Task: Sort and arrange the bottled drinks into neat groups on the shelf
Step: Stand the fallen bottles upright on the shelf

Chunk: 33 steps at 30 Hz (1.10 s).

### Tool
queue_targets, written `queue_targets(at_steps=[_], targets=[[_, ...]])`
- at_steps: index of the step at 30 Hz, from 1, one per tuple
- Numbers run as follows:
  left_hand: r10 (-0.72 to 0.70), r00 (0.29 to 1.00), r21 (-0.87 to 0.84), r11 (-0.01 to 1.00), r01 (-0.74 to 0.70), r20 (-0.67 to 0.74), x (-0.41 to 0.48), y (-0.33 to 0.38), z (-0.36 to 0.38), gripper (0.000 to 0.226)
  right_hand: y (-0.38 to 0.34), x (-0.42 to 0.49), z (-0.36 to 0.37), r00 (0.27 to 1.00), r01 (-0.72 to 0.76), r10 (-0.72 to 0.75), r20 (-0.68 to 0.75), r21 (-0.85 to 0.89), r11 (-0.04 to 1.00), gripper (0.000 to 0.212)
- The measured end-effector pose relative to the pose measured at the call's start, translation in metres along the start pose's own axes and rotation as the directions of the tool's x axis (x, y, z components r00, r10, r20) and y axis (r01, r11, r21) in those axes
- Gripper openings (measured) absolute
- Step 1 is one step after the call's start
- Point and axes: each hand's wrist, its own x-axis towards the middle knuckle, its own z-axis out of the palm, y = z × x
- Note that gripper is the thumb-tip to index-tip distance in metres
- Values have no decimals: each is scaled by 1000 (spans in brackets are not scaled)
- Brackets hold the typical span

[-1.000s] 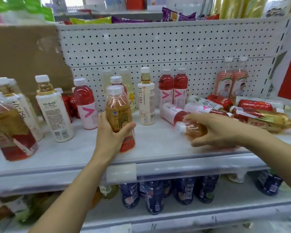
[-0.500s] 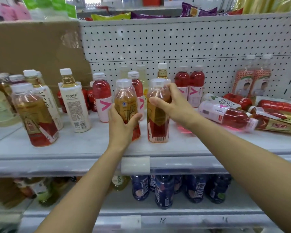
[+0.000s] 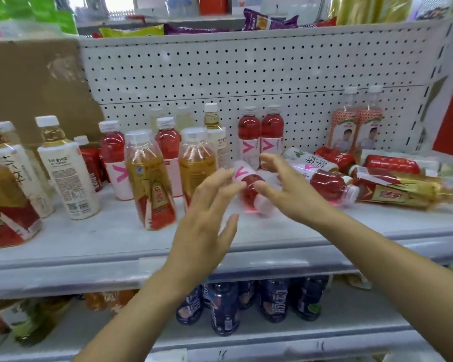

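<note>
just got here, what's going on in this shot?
A person is sorting drinks on a shelf. The left hand and right hand are open, fingers spread either side of a red bottle lying on its side; neither grips it. Two amber bottles stand upright to their left, and toppled bottles lie in a heap at the right.

red drink bottle (image 3: 249, 188); white dotted pegboard (image 3: 246, 71)
</note>
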Motion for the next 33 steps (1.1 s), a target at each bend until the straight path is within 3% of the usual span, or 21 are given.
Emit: queue_targets(at_steps=[2, 4, 6, 10, 13, 16, 18, 20, 24, 28, 33], targets=[[68, 980, 72, 994, -83, 188, 18, 0, 23, 67, 27, 2, -27, 999, -33, 26, -43, -176, 984, 59], [69, 907, 231, 956, -179, 416, 38, -7, 47, 72, 51, 3, -53, 994, -109, 92, -64, -351, 930, 61], [17, 816, 311, 920, -240, 578, 57, -18, 66, 59, 71, -1, -76, 985, -161, 173, -21, -488, 858, 66], [60, 766, 308, 893, -328, 640, 79, -27, 91, 53, 98, -13, -100, 973, -133, 218, 70, -603, 786, 74], [31, 830, 298, 925, -235, 557, 88, -12, 103, 56, 105, -18, -102, 980, -53, 161, 120, -620, 783, 75], [-150, 958, 117, 985, 125, 243, 110, 4, 106, 49, 108, -18, -104, 977, -44, 153, 146, -569, 821, 72], [-394, 912, -94, 910, 404, 111, 130, 9, 105, 42, 109, -18, -106, 978, -42, 145, 153, -536, 843, 68], [-550, 833, -255, 799, 545, 57, 148, 6, 104, 35, 107, -17, -109, 984, -29, 116, 138, -515, 857, 56], [-642, 756, -231, 721, 653, 132, 171, -21, 108, 39, 88, -5, -124, 999, 21, -1, 42, -490, 872, 33], [-706, 672, -198, 643, 740, 223, 183, -36, 106, 44, 58, 23, -141, 993, 97, -115, -12, -448, 889, 30], [-670, 718, -283, 663, 693, 188, 181, -35, 118, 41, 29, 73, -135, 987, 162, -142, 78, -471, 867, 34]])
